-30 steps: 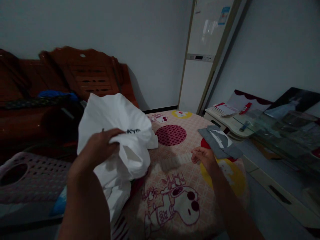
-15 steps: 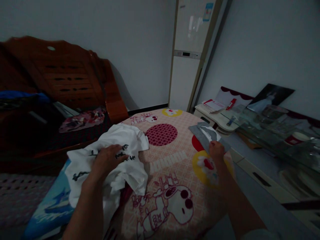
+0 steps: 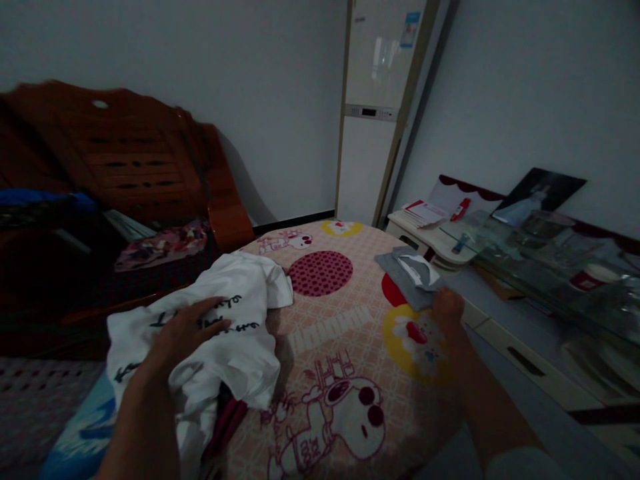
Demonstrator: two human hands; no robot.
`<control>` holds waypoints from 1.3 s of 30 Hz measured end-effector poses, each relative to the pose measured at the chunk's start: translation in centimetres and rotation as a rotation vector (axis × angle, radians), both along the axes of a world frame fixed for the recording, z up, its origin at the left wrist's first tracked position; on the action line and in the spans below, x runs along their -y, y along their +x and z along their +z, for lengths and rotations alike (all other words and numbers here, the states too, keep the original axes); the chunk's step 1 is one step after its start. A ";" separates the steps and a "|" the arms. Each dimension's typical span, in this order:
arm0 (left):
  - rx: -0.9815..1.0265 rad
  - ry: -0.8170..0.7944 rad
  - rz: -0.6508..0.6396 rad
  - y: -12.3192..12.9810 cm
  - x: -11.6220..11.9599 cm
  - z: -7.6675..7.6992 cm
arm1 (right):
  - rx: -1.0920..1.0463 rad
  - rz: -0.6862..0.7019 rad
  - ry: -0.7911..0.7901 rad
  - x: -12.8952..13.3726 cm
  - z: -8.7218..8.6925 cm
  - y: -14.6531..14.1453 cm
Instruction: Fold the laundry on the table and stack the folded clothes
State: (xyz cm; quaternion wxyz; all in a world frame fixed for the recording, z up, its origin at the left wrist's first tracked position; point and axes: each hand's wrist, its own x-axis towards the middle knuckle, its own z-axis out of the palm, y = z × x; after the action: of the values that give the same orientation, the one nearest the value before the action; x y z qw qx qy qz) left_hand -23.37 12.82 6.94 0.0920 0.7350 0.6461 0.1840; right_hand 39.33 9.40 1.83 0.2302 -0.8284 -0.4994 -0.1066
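Observation:
My left hand (image 3: 187, 333) lies on a crumpled white shirt (image 3: 243, 283) with black lettering, its fingers stretched out and spread over the cloth. The shirt covers the left side of the round table and hangs toward the front. Dark red cloth (image 3: 227, 420) peeks out beneath it. At the table's right edge, my right hand (image 3: 449, 310) is closed at the near right corner of a flat grey folded garment (image 3: 400, 277). A white piece (image 3: 417, 272) shows on top of that garment. The right fingertips are hidden, curled around the garment's edge.
A pink patterned tablecloth (image 3: 330, 327) covers the table. Left stands a wooden bench (image 3: 135, 153) with a floral cloth (image 3: 165, 247). A blue printed item (image 3: 80, 427) lies below the shirt. Right is a glass shelf (image 3: 525, 280) with cups; behind, a tall air conditioner (image 3: 367, 167).
My left hand has slid left, and the white shirt has shifted left with it. My right hand has moved right, from on top of the grey garment to its near right corner.

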 end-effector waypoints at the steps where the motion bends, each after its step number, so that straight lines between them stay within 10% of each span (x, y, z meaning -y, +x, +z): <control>1: 0.004 0.003 -0.008 0.3 0.1 0.0 | -0.022 0.046 -0.020 -0.4 0.8 -0.9; 7: 0.003 0.021 -0.002 1.1 0.5 0.2 | -0.315 0.598 0.060 0.1 5.3 -11.9; 12: 0.011 0.024 0.017 1.0 0.6 0.0 | -0.815 1.055 -0.214 3.9 5.4 -20.5; 18: -0.020 0.050 0.015 2.5 1.4 1.3 | -1.072 1.041 -0.241 6.0 4.3 -23.3; 23: 0.087 0.145 -0.147 8.5 3.3 2.7 | -1.072 1.015 -0.334 7.0 3.9 -23.1; 28: 0.131 -0.020 -0.484 14.8 3.1 -1.1 | -0.872 1.012 -0.281 7.8 3.8 -21.6; 34: 0.290 0.078 -0.355 17.2 0.8 -7.0 | -0.351 0.999 -0.206 8.7 0.9 -19.0; 39: 0.434 0.105 -0.072 17.8 -1.2 -7.7 | -0.189 0.942 -0.208 8.9 -0.8 -20.2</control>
State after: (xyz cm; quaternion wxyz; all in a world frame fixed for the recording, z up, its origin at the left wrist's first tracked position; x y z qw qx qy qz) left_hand -5.58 14.02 -0.79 0.1971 0.7046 0.5739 0.3678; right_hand 19.09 0.48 1.04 0.2138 -0.5373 -0.8046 0.1350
